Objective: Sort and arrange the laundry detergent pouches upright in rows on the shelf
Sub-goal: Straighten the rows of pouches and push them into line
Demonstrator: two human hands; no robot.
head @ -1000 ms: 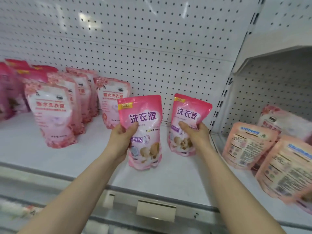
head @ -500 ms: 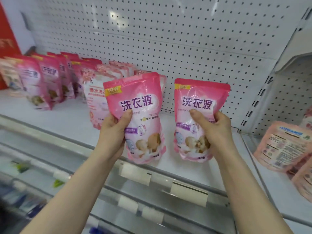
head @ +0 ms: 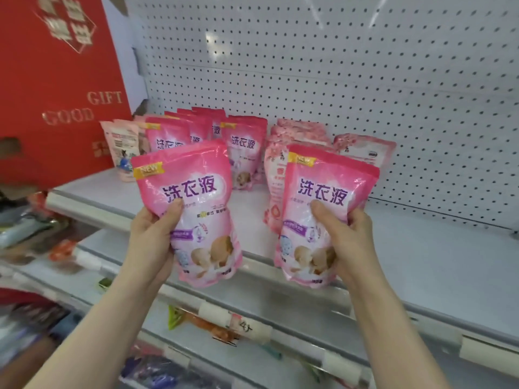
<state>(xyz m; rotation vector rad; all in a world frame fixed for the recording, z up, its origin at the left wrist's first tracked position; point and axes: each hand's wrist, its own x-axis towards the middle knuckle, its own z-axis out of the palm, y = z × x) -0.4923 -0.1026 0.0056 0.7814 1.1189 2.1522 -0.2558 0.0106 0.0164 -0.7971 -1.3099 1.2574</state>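
My left hand [head: 153, 237] grips a bright pink detergent pouch [head: 193, 197] with purple lettering, held upright in the air in front of the shelf's edge. My right hand [head: 348, 242] grips a second matching pouch [head: 323, 192] the same way. Behind them, on the white shelf [head: 421, 248], stand rows of the same bright pink pouches [head: 244, 147]. To their right stand paler floral pink pouches [head: 362, 150], partly hidden by the held pouches. A peach-coloured pouch [head: 123, 147] stands at the far left of the shelf.
A large red gift box [head: 56, 88] rises at the left end of the shelf. White pegboard [head: 337, 66] backs the shelf. The right part of the shelf surface lies bare. Lower shelves with blurred goods [head: 33, 228] and price-tag strips [head: 233, 318] sit below.
Both pouches have been carried left along the shelf, away from the right-hand bay. The view has swung left, so the red box and the stocked rows now show behind the pouches.
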